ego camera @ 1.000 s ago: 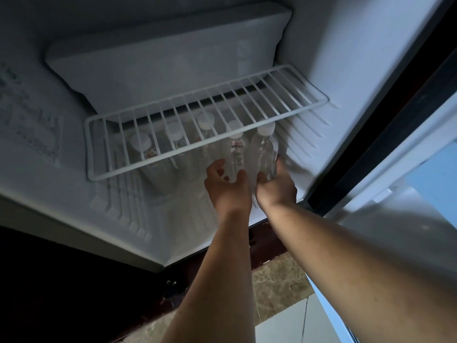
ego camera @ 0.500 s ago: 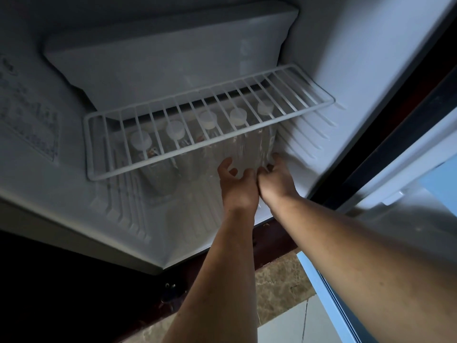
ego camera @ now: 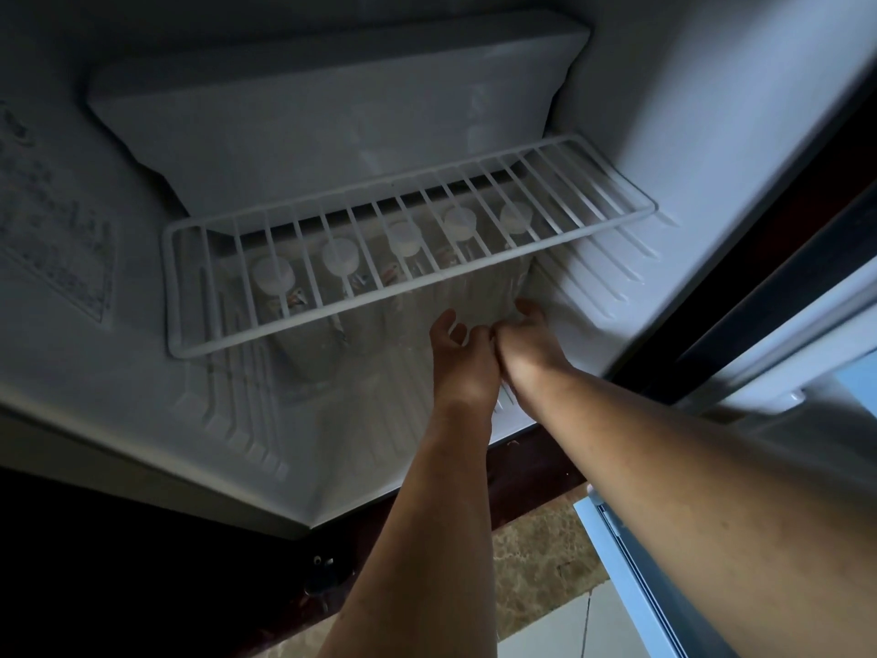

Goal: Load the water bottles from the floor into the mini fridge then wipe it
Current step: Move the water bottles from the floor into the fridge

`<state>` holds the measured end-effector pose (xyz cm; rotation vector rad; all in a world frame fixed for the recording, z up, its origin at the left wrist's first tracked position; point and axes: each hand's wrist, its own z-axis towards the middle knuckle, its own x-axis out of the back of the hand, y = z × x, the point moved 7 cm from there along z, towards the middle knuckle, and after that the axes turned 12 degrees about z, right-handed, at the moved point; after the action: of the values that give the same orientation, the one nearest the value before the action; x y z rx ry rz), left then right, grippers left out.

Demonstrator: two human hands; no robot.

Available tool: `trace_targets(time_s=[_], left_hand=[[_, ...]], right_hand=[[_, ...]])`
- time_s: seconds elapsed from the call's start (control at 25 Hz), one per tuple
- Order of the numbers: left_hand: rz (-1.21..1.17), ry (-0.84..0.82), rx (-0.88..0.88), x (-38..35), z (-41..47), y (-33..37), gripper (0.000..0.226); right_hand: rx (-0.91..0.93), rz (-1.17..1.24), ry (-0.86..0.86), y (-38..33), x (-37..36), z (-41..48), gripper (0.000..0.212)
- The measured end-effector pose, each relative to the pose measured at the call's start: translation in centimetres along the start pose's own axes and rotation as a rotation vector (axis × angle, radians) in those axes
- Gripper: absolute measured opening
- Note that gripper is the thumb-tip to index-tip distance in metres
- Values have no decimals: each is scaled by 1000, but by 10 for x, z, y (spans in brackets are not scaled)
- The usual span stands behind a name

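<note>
Change against the earlier frames, left to right:

- Bottle 1 (ego camera: pixel 273 276), bottle 2 (ego camera: pixel 340 259) and bottle 3 (ego camera: pixel 404 238) are unmoved under the shelf (ego camera: pixel 284 328).
- Bottle 4 (ego camera: pixel 459 224) and bottle 5 (ego camera: pixel 516 218) were held at the shelf's front rail a second ago. They are now pushed back beneath it.
- Their caps are seen through the wires, in one slanting row with the other three.
- Five bottles are thus counted inside the fridge (ego camera: pixel 712 135), all upright on its floor.

Judgement: the loading of this pair is all but finished, with only release and withdrawal left. Any bottles left on the room floor are out of view, so the count outstanding is not known. The wipe is not yet begun, and no cloth is seen.

Hands:

- The left hand (ego camera: pixel 462 351) is placed low at bottle 4, with the thumb spread away and the fingers curled. Whether the bottle is gripped or merely touched cannot be told, because the clear plastic is lost in the dim light.
- The right hand (ego camera: pixel 524 341) is set against the left, knuckles touching. Its fingers are curled round the lower part of bottle 5, which is held close to the right wall.
</note>
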<state>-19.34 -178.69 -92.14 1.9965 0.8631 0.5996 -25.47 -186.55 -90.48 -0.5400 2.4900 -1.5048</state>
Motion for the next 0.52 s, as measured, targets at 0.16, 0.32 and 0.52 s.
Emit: trace_targets(time_s=[0.16,0.32,0.52], left_hand=[[4,-15,-35,-2,-1,2,60],[23,-2,-17,2,-2,-1,74],[-32,60,37,13,-21,-16,54]], right_hand=[[-39,44,-64,13,-7,13,70],[-36,-15,-66,9,-10,7,70],[27,-124,-21,11,3,-22,56]])
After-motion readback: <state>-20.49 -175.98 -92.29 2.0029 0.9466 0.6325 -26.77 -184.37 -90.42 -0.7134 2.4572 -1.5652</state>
